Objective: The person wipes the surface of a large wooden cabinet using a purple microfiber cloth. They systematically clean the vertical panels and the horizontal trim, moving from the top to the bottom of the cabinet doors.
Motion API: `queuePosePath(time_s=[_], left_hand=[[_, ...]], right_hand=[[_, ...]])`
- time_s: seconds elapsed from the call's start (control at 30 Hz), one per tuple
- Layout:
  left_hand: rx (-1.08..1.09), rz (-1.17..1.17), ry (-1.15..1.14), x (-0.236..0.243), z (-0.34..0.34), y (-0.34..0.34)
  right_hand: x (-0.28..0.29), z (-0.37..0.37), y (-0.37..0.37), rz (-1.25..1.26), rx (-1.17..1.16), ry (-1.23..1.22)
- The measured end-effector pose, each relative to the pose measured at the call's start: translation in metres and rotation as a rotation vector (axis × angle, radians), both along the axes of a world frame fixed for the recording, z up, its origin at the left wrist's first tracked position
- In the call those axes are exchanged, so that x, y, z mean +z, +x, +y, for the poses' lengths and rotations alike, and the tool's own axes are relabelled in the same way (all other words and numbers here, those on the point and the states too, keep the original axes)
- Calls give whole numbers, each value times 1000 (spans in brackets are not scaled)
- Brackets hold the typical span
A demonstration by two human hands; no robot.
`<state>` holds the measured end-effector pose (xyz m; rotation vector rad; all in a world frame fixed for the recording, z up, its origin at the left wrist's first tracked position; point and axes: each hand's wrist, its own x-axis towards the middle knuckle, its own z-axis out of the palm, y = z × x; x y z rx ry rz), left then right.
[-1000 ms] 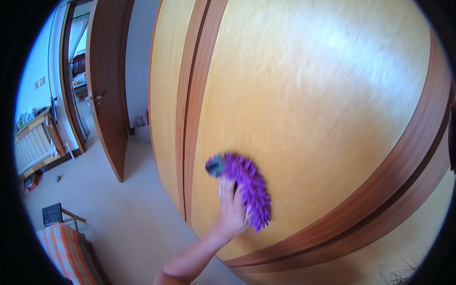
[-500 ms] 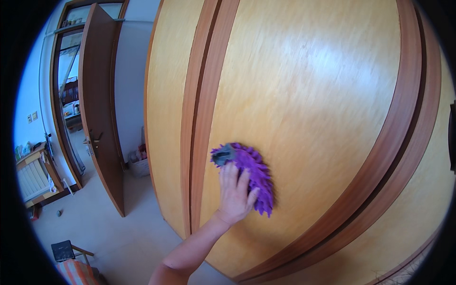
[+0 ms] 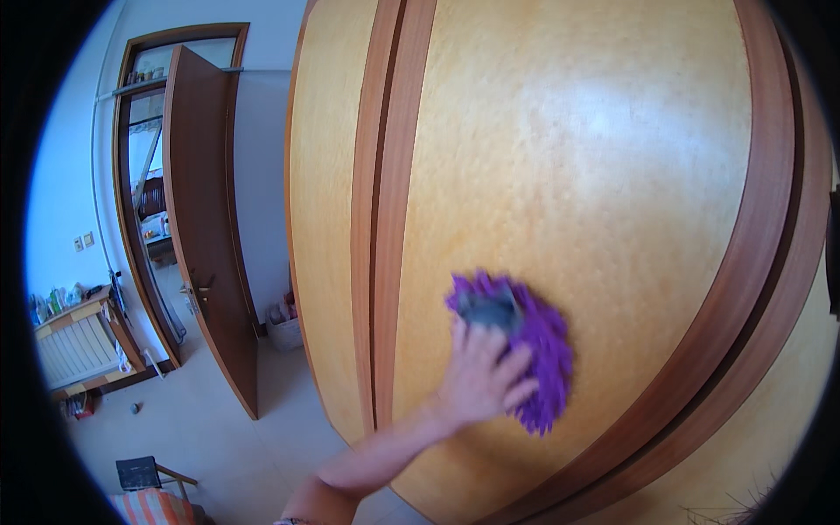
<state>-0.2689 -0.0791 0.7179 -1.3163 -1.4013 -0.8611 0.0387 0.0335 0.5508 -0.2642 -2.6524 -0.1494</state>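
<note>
My left hand (image 3: 486, 374) is pressed on a shaggy purple chenille duster head (image 3: 549, 363) with a dark grey patch on its back. The fingers are bent over the grey patch and the purple strands, slightly blurred by motion. The duster lies against a yellowish wooden wardrobe door (image 3: 569, 201), in its lower left part. Reddish-brown vertical strips (image 3: 378, 219) frame this door on both sides. Out of sight is my right hand.
A brown room door (image 3: 210, 236) stands ajar at the left. Beside it, a pale basket (image 3: 284, 328) sits on the floor. Farther left is a radiator (image 3: 80, 352) with bottles above it. A dark stool (image 3: 140, 472) and striped cloth (image 3: 153, 506) are at the lower left.
My left hand and the duster have moved right and slightly down across the wardrobe door. The whole view has shifted a little, so the room door appears lower and farther right.
</note>
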Motion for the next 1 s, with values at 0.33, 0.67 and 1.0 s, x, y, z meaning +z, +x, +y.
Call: queuePosePath(time_s=[0.33,0.67,1.0], left_hand=[[42,-285,123,-105,-36,-75],[56,-66,186,63,-67,-166],[-13,-108,77,-74,-100,-195]], right_hand=[[58,-27,5,146,-207,443],[136,-132,10,124,-742,1042],[172,-242,-8,30,-1087,1351]])
